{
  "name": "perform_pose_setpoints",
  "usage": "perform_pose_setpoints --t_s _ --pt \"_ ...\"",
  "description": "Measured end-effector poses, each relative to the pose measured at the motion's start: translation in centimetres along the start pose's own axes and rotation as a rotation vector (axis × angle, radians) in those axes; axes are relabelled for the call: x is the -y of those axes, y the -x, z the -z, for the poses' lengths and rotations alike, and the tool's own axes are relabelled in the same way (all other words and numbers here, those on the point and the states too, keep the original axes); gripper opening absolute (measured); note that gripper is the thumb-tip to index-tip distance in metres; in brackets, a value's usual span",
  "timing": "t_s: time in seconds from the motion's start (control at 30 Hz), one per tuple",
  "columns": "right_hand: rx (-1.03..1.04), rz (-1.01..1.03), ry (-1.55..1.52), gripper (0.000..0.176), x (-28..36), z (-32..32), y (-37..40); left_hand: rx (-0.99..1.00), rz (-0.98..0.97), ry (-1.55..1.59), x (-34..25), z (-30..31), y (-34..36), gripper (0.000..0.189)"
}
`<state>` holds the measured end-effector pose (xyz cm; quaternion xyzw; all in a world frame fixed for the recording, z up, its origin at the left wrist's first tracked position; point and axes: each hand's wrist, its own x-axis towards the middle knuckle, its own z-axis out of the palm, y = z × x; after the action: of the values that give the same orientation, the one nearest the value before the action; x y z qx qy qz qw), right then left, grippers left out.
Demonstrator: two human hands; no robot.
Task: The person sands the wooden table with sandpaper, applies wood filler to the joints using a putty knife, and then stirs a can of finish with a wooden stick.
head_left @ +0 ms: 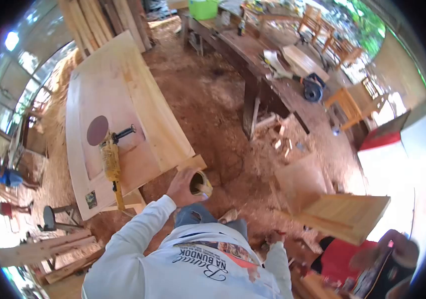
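My left hand (182, 187) is wrapped round an open can (201, 185) with a stick-like piece inside, near the front corner of a large pale wooden panel (148, 94). A yellow power sander (109, 157) with a round brown disc lies on that panel. Lower right of my body is my right hand (274, 237), small in view, with a reddish bit at its fingers; what it holds, if anything, is too small to name.
A dark workbench (238, 47) bears a green container (203, 9) and another power tool (313, 87). Wooden chairs (342, 50) stand behind it. At the lower right, a person in red (342, 259) is beside a wooden piece (345, 212). Planks (43, 249) lie lower left.
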<state>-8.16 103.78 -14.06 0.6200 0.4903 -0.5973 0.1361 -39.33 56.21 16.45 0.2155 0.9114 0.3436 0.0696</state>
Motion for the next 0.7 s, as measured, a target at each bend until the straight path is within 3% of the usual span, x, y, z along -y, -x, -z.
perform_pose_setpoints --t_s 0.1,0.2,0.33,0.57,0.7 --pt "0.388 -0.203 -0.420 0.010 5.0 1.6 -1.6 -0.007 -0.025 0.042 -3.6 -0.6 -3.2 0.102" --pt "0.110 0.251 -0.128 0.013 7.2 -1.9 -3.4 -0.078 -0.101 0.015 -4.8 -0.7 -6.3 0.103" --pt "0.258 0.326 0.027 0.023 15.5 -6.0 1.6 -0.130 -0.131 -0.003 -4.8 -0.7 -9.9 0.101" --pt "0.388 0.445 0.187 0.021 30.4 -15.0 4.2 -0.233 -0.065 0.041 -1.6 -0.2 -16.4 0.099" --pt "0.481 0.567 0.339 0.037 40.8 -21.4 0.9 -0.357 -0.010 0.069 1.7 0.8 -21.4 0.097"
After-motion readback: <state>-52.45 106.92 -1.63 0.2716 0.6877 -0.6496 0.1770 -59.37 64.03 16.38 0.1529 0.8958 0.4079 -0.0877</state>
